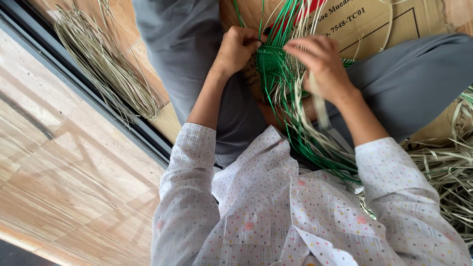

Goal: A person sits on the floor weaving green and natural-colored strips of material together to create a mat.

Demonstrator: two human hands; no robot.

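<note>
Head view: the woven piece (276,74) sits in the person's lap, between the two hands and over the grey trousers (197,54). It is made of green strips and pale straw-coloured strips interlaced into a tight, flat mesh. Its long axis runs from the top of the picture down toward the person's body, leaning a little to the right as it comes down. Above the woven part, loose green strips (281,19) fan upward and are cut off by the top edge. Below it, unwoven green and pale ends (315,148) trail down and to the right, passing out of sight under the spotted white shirt (266,216).

The left hand (236,49) is at the left edge of the weave, its grip closed in a fist on the green strips there. The right hand (320,64) lies on the right side, its grip pinched together on thin strips; a flat pale strip (320,106) hangs down beneath the wrist. The hand covers the fingertips, so exactly which strands are pinched cannot be made out.

A sheet of brown cardboard (384,24) lies under the legs, partly hidden by the weave and the knees. A bundle of dry pale reeds (106,64) lies at the upper left, well apart from the hands, beside a dark door track (98,106) and a tan tiled floor (64,182). More loose pale strips (448,162) pile at the right edge, cut off by the frame.
</note>
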